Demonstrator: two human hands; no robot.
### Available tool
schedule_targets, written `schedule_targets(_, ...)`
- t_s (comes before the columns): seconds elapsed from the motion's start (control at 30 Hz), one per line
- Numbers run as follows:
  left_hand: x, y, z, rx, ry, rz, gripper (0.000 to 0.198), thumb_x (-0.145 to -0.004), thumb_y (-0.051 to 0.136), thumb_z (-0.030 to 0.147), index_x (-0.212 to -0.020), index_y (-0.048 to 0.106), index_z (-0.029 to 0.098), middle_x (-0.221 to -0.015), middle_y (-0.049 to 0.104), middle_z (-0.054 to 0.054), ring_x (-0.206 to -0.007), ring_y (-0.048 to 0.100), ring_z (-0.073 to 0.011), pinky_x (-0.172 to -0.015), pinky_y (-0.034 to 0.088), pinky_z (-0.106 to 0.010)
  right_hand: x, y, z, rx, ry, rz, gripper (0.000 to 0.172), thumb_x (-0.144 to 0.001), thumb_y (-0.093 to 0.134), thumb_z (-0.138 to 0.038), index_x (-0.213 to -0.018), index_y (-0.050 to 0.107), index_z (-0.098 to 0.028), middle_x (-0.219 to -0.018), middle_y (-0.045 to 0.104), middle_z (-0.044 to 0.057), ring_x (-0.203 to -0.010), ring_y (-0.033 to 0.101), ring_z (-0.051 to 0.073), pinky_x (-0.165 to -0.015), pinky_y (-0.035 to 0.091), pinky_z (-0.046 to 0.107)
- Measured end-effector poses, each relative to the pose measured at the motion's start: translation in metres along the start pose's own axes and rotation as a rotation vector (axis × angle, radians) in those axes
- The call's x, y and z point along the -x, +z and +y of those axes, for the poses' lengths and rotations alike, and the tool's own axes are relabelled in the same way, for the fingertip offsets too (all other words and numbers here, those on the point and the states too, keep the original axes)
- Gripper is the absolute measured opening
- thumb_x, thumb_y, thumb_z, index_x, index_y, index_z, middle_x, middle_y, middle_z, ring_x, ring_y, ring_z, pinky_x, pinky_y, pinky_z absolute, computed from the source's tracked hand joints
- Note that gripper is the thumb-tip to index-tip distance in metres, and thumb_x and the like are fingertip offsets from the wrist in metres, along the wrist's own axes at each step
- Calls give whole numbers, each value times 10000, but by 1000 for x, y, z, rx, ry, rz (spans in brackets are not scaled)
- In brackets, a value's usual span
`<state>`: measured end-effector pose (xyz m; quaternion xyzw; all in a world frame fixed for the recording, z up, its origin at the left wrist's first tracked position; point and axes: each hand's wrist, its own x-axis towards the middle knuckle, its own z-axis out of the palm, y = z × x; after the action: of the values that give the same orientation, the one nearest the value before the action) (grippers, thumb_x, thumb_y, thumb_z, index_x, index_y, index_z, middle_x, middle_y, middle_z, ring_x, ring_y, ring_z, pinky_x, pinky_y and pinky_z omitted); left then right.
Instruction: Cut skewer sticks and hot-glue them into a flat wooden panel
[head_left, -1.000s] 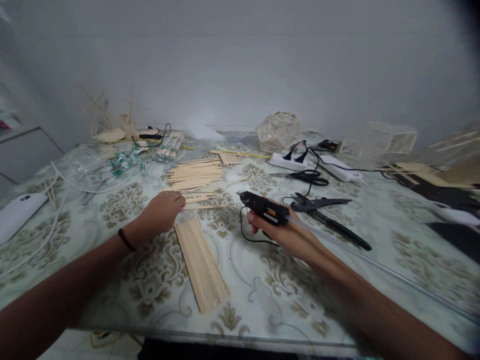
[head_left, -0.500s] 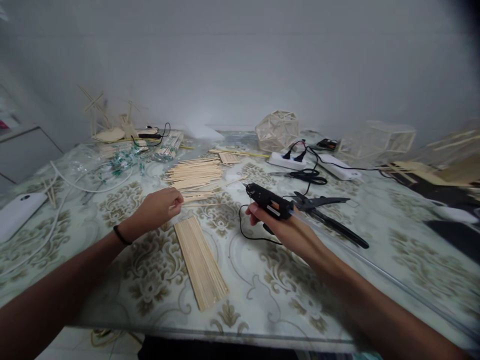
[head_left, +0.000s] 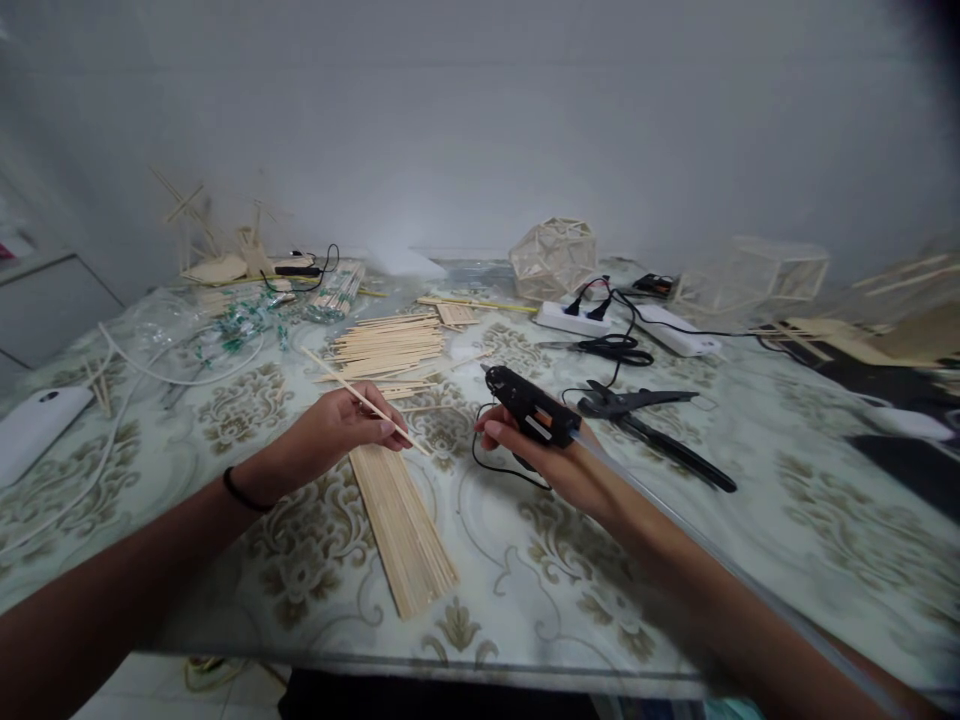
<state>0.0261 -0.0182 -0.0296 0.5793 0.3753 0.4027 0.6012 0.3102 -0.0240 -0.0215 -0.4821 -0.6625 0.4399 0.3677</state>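
Observation:
Between the fingers of my left hand (head_left: pixel 349 425) is a thin wooden stick (head_left: pixel 330 370), slanting down to the right. Below that hand lies a flat panel of sticks set side by side (head_left: pixel 401 530), its far end partly behind the fingers. My right hand (head_left: pixel 551 455) grips a black glue gun (head_left: pixel 532 405), nozzle pointing up and left; a long clear glue stick (head_left: pixel 622 472) runs out of its back along my forearm. Just beyond my left hand is a pile of loose wooden sticks (head_left: pixel 390 345).
Right of the glue gun lie black-handled cutters (head_left: pixel 652 425) and scissors (head_left: pixel 615 348). Behind stand a white power strip (head_left: pixel 574 319) and a round stick frame (head_left: pixel 553 258). Plastic wrappers (head_left: pixel 232 325) and a white phone (head_left: pixel 41 425) are at left. A black cord (head_left: pixel 510 470) loops beneath the gun.
My left hand has picked up a wooden stick near the pile and moved right and toward me, over the panel's far end. The glue gun has shifted slightly left.

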Motion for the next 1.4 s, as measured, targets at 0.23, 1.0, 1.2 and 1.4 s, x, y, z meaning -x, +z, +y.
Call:
schedule_targets(0.23,4,10,-3,-78,-19,-56,315,-830,829,384,-836,609,160,-906,777,-76,-805,742,-185,-711,577,-277,3,8,3,-79,-14,-84,339,-809,774,-519,-932,642,-232,-918,780,45,-815,733,231,-776,595,374)
schedule_targets(1.0,-12,-28,-7,-724,151,228,289,-826,717,391,-1014,658,179,-901,633,-18,-657,532,-119,-644,442,-256,19,21,17,287,44,-362,153,-755,684,-258,-844,562,-234,-716,644,-31,-609,551,146,-550,398,252)
schedule_targets(1.2,-10,-40,-12,-1099,131,-79,391,-873,723,502,-1099,736,183,-837,607,-4,-656,544,-140,-676,434,-269,23,15,15,408,-2,-481,250,-834,725,-400,-902,570,-217,-817,705,20,-691,612,176,-619,425,276)
schedule_targets(1.4,-5,-30,-17,-1140,194,-151,462,-916,710,513,-1251,689,195,-1019,635,-47,-755,585,-165,-754,483,-282,20,11,13,206,13,-509,281,-923,690,-474,-1001,623,-213,-976,768,41,-854,705,216,-762,514,318)
